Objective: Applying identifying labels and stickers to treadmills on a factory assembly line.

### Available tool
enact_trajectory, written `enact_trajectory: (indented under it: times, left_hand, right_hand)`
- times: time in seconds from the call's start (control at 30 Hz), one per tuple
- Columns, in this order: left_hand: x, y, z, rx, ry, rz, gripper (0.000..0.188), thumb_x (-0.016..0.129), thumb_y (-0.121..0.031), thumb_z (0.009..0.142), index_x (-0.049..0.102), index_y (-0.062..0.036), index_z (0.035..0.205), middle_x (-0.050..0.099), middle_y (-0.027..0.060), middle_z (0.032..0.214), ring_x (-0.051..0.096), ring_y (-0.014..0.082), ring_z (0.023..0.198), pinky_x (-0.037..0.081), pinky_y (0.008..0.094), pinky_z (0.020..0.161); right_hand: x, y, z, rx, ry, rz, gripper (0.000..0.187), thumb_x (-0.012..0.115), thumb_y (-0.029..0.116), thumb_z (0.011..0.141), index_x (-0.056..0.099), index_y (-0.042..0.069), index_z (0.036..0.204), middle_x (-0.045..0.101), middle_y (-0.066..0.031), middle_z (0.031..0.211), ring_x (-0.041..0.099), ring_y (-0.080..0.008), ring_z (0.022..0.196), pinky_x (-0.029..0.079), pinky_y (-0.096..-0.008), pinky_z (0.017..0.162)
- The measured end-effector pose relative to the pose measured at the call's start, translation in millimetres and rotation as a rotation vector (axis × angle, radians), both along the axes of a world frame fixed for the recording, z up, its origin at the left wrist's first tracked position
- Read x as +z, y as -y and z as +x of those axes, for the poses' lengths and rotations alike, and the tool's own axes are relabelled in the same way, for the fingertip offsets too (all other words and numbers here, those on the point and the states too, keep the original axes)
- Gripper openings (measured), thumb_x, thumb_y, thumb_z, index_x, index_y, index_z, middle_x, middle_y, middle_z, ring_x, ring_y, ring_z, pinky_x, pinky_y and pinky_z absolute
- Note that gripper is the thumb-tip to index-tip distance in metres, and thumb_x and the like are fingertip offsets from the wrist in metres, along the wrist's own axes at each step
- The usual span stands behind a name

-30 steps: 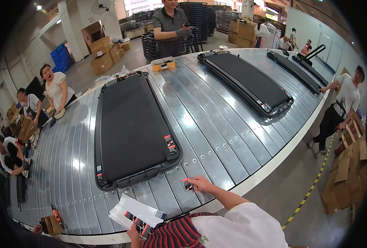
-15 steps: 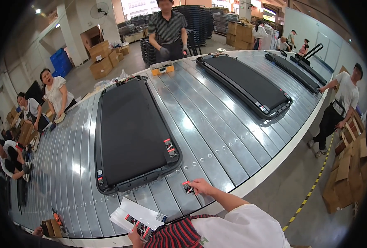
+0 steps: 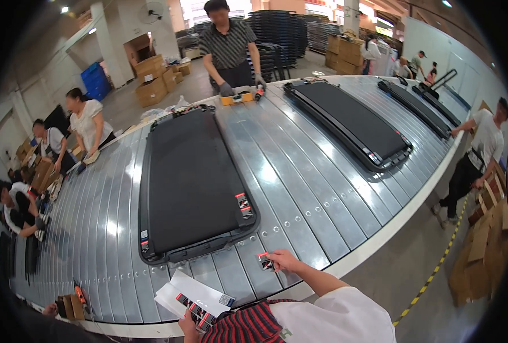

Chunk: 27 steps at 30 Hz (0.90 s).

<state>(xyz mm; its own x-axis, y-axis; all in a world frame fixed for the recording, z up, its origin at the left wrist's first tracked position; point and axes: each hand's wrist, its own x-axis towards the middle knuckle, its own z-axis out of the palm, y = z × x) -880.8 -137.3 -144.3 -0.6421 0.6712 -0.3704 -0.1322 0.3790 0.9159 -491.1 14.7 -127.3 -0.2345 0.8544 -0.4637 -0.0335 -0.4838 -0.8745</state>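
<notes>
Head view: fingers of the right hand [image 3: 284, 261] pinch a small red-and-black label [image 3: 265, 262] over the slatted metal conveyor [image 3: 291, 188], near a large black panel [image 3: 191, 177]; those of the left hand [image 3: 189, 326] clasp a white sheet [image 3: 177, 291]. A slack pinch could let the label, probably adhesive, curl or catch on the slats. Beyond, cardboard boxes [image 3: 150, 71] sit behind a striped-shirted co-worker [image 3: 225, 50].

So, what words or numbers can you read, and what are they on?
I can't read any clearly.
Red-and-black label in the right hand: too small.
Labels on the white sheet in the left hand: too small.
Stickers on the near black panel: too blurred.
Green mark on the white shirt: unclear.
</notes>
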Motion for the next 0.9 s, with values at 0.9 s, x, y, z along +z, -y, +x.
enact_trajectory:
  times: [0.9]
  left_hand:
    - [-26,6,-13,-0.024,0.171,-0.004,0.033,0.066,-0.008,0.067,0.054,0.0045,0.095,0.059,0.0086,0.083,0.056,0.0163,0.069,0.046,0.0287,0.060]
  right_hand:
    - [5,10,-43,0.155,-0.314,-0.293,0.030,0.047,0.034,0.083,0.051,0.006,0.073,0.040,-0.0005,0.043,0.033,-0.0078,0.032,0.044,-0.0275,0.051]
